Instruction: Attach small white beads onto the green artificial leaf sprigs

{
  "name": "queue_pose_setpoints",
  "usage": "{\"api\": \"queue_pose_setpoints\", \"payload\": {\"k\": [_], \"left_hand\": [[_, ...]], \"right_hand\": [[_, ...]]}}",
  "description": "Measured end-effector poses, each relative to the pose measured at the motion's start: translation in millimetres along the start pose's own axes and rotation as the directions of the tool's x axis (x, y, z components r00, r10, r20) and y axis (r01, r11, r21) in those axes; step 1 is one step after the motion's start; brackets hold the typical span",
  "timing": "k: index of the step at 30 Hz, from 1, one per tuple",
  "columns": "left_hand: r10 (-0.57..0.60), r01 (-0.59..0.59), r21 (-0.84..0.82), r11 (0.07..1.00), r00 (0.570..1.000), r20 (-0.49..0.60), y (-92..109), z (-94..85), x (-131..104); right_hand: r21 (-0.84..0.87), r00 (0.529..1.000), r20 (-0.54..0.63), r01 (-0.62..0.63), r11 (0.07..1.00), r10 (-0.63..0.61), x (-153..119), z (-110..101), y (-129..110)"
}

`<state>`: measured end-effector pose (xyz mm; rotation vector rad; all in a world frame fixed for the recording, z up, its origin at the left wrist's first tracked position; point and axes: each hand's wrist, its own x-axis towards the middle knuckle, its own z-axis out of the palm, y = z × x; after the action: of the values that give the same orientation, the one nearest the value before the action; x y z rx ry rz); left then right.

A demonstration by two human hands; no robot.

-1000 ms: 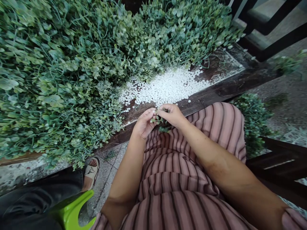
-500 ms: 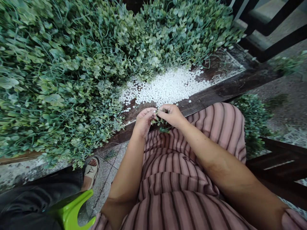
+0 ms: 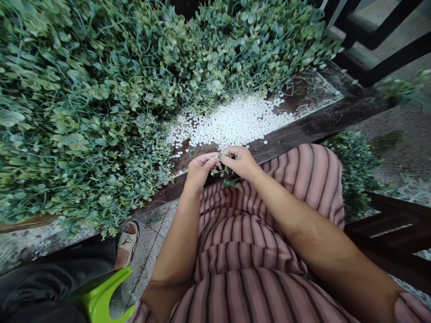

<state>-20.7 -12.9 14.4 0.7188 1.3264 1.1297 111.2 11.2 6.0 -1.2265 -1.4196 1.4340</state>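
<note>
My left hand (image 3: 200, 168) and my right hand (image 3: 241, 160) meet fingertip to fingertip above my lap, at the near edge of a dark wooden surface (image 3: 303, 130). Between them is a small green leafy sprig (image 3: 222, 171), its leaves hanging below the fingers. My right thumb and forefinger pinch the sprig. The left thumb and forefinger are pressed together at its top, on a tiny whitish piece too small to make out clearly. Just beyond my hands lies a spread of small white pieces (image 3: 240, 120) on the wood.
A large heap of green artificial foliage (image 3: 117, 89) covers the left and back. More greenery (image 3: 357, 170) lies low at the right, near dark wooden bars (image 3: 390, 224). At lower left are another person's sandalled foot (image 3: 128, 242) and a bright green plastic object (image 3: 103, 298).
My left hand has shifted slightly left and its wrist has turned a little. My right hand stays almost in place on the sprig.
</note>
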Motion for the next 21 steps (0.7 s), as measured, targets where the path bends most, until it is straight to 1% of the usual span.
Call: {"api": "queue_pose_setpoints", "payload": {"k": [5, 11, 16, 21], "left_hand": [[0.013, -0.013, 0.011, 1.0, 0.999, -0.038, -2.7, 1.4, 1.2], [-0.024, 0.011, -0.128, 0.992, 0.995, -0.1, -7.1, 8.9, -0.1], [-0.083, 0.061, -0.224, 0.973, 0.992, -0.091, -8.7, 12.6, -1.4], [-0.089, 0.068, -0.211, 0.975, 0.992, -0.088, -8.2, 12.6, -1.5]], "right_hand": [[-0.006, 1.0, 0.011, 0.01, 1.0, -0.01, -0.4, 0.8, 0.7], [0.001, 0.998, -0.012, 0.055, 0.998, -0.055, -1.0, 1.5, 3.1], [-0.004, 0.998, -0.022, 0.051, 0.999, -0.051, -1.6, 1.7, 4.1], [-0.01, 0.998, -0.034, 0.044, 0.999, -0.045, -2.3, 2.4, 5.0]]}}
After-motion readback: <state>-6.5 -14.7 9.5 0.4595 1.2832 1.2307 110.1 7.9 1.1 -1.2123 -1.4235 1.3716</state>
